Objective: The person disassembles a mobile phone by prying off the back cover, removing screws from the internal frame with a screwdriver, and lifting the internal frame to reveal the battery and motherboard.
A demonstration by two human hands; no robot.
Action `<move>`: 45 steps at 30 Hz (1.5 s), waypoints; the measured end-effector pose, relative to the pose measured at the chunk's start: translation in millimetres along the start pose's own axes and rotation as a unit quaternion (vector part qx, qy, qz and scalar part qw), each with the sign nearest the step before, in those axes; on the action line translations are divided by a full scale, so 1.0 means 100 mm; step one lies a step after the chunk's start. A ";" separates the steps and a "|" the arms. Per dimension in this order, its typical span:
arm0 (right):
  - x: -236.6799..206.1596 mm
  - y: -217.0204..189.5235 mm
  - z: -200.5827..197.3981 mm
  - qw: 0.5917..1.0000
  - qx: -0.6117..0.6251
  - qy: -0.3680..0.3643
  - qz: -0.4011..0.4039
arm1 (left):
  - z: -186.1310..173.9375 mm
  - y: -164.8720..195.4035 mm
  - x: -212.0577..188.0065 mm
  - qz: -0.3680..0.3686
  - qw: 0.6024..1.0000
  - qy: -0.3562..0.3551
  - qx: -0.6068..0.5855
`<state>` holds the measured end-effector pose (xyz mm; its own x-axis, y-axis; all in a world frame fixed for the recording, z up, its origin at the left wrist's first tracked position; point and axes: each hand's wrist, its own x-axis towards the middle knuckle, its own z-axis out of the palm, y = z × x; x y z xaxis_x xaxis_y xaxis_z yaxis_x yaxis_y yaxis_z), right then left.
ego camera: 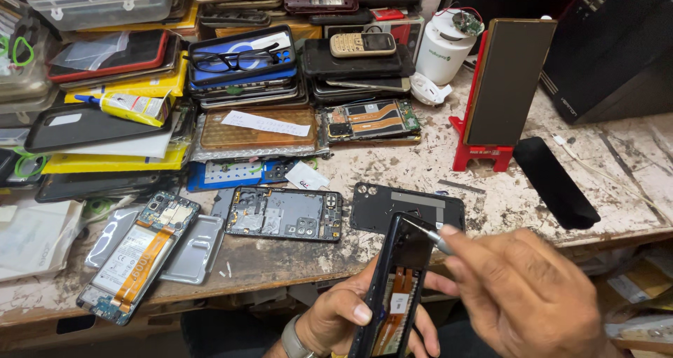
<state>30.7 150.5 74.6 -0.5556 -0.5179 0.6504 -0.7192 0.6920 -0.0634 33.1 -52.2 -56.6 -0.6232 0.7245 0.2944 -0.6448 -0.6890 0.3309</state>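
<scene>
Opened phone, back off, at 6 o'clock below the bench edge, gripped edgewise by left hand fingers; right hand at 4 o'clock pinches metal tweezers onto its top.

Left hand palm up, fingers curled in a closed grip, right hand above it, fingertips pinched

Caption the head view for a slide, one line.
Left hand holds an opened phone while right hand applies a thin tool above a cluttered bench.
</scene>
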 end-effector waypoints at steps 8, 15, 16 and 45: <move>-0.09 0.10 -0.03 0.999 -0.011 -0.040 0.021 | 0.02 -0.07 -0.03 0.000 1.000 -0.006 -0.006; -0.18 -0.04 0.26 0.993 0.022 0.103 -0.050 | -0.04 -0.10 -0.11 0.009 0.999 0.005 -0.048; -0.17 -0.04 0.31 0.991 0.026 0.122 -0.054 | -0.06 -0.11 -0.11 0.013 0.998 0.005 -0.062; -0.06 0.02 0.31 0.987 0.080 0.109 0.090 | -0.16 -0.02 -0.12 -0.073 0.983 -0.043 -0.161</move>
<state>19.8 139.4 47.4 -0.5891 -0.2615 0.7646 -0.6841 0.6650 -0.2996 34.4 -60.0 -75.3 -0.4832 0.8053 0.3435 -0.8396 -0.5374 0.0790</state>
